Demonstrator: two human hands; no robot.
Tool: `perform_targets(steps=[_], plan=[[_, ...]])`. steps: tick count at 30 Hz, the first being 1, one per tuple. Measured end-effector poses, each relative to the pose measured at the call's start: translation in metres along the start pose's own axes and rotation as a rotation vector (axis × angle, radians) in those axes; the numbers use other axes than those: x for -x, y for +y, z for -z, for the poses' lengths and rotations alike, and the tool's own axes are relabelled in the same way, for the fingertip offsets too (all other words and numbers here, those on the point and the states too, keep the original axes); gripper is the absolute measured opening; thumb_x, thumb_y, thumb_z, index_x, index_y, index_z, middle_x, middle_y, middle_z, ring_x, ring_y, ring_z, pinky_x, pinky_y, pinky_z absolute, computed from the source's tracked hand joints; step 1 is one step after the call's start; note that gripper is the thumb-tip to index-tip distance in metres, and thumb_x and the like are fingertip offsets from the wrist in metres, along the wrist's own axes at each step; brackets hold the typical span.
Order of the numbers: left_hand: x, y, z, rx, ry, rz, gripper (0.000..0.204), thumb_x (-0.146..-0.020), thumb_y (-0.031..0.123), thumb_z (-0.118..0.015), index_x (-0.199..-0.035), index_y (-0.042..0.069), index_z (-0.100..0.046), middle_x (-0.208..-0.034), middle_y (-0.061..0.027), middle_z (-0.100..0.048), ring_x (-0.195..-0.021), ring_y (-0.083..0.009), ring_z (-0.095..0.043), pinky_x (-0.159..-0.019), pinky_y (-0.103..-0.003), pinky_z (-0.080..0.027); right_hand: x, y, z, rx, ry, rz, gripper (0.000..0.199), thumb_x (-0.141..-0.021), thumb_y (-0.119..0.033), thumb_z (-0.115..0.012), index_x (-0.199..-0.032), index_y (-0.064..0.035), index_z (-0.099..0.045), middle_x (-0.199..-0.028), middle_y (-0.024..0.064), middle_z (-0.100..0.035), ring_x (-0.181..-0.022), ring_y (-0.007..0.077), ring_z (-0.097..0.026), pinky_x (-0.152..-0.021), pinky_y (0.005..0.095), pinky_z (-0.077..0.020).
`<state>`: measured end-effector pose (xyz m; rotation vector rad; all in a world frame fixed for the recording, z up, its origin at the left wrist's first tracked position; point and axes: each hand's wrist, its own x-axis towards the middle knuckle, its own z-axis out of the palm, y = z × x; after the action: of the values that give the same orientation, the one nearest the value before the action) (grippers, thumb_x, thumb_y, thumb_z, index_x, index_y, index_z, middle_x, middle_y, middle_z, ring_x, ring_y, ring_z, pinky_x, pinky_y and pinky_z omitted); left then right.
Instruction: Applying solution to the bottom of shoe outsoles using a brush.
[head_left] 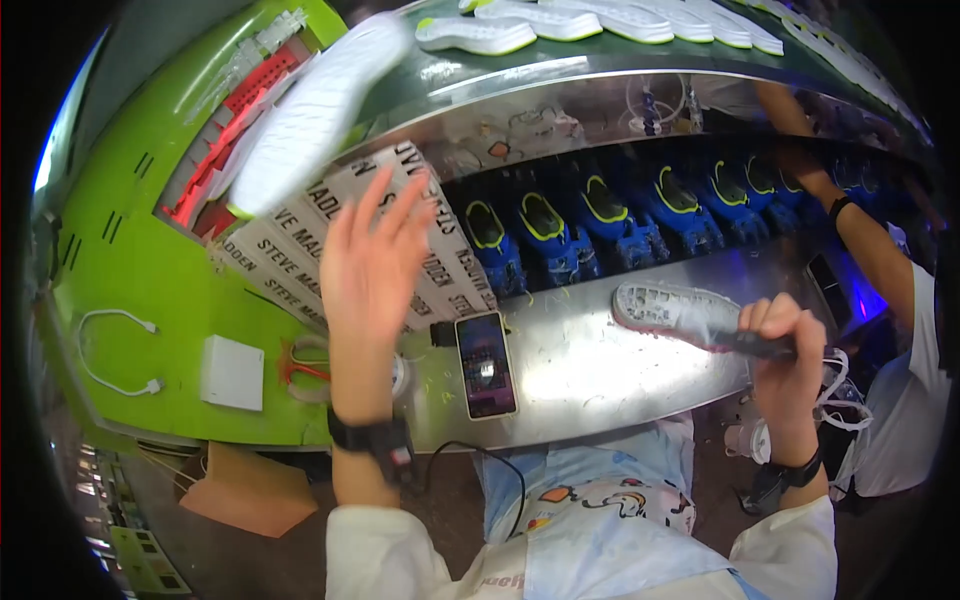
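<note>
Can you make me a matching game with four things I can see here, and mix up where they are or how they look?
Things:
1. grey sole
2. white box
3. blue shoes
4. left hand

Places or looks:
A. lined up, with yellow-green rims
B. raised and open
C. gripped by the right hand
D. on the green surface

Right pairs: 1-C, 2-D, 3-A, 4-B

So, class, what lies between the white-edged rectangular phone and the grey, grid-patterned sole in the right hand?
In the head view, only shiny metal tabletop, with bright glare and small specks, separates the phone from the sole.
</note>
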<state>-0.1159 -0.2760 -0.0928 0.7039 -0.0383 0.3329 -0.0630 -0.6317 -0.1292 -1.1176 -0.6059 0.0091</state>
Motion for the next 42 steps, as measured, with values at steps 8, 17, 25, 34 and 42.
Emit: perform_targets(steps=[8, 17, 25, 34, 42], plan=[[0.117, -0.125, 0.123, -1.650, 0.000, -0.337, 0.024, -0.089, 0.006, -0.044, -0.111, -0.003, -0.050, -0.106, -0.0121, -0.063, -0.084, -0.0275, -0.052, -0.083, -0.035, -0.041, 0.039, 0.031, 0.004, -0.109, 0.412, -0.524, 0.037, -0.094, -0.027, -0.046, -0.083, 0.0038, -0.063, -0.056, 0.0065, -0.053, -0.045, 0.0097, -0.045, -0.041, 0.0216, -0.0344], [0.128, -0.136, 0.135, -1.703, 0.084, -0.287, 0.019, -0.088, 0.004, -0.044, -0.100, -0.003, -0.057, -0.096, -0.0131, -0.064, -0.084, -0.0295, -0.051, -0.080, -0.038, -0.042, 0.049, 0.028, 0.012, -0.110, 0.538, -0.533, 0.036, -0.094, -0.031, -0.047, -0.085, 0.0009, -0.062, -0.057, 0.0050, -0.052, -0.046, 0.0092, -0.045, -0.041, 0.0214, -0.0333], [0.172, -0.089, 0.101, -1.548, 0.272, -0.231, 0.019, -0.090, 0.007, -0.043, -0.097, -0.002, -0.058, -0.095, -0.0146, -0.061, -0.085, -0.0272, -0.054, -0.078, -0.034, -0.042, 0.047, 0.029, 0.018, -0.171, 0.437, -0.452, 0.037, -0.094, -0.032, -0.046, -0.089, 0.0008, -0.062, -0.060, 0.0058, -0.053, -0.050, 0.0107, -0.046, -0.049, 0.0245, -0.0375], [-0.037, 0.041, -0.014, -1.612, 0.055, -0.963, 0.023, -0.091, 0.017, -0.053, -0.098, -0.003, -0.062, -0.090, -0.0120, -0.064, -0.083, -0.0195, -0.060, -0.076, -0.028, -0.045, 0.035, 0.024, 0.001, -0.371, 0.389, -0.416, 0.035, -0.094, -0.023, -0.047, -0.117, 0.0024, -0.050, -0.111, 0.0138, -0.057, -0.089, 0.0155, -0.059, -0.072, 0.0249, -0.0553], [-0.235, 0.060, -0.035, -1.626, 0.187, 0.030, 0.058, -0.074, 0.066, -0.055, -0.081, 0.009, -0.067, -0.094, -0.0112, -0.056, -0.073, -0.0166, -0.047, -0.061, -0.030, -0.036, 0.059, 0.012, 0.018, -0.207, 0.520, -0.324, 0.036, -0.084, -0.002, -0.057, -0.119, 0.0001, -0.049, -0.111, 0.0135, -0.056, -0.092, 0.0159, -0.059, -0.070, 0.0256, -0.0551]])
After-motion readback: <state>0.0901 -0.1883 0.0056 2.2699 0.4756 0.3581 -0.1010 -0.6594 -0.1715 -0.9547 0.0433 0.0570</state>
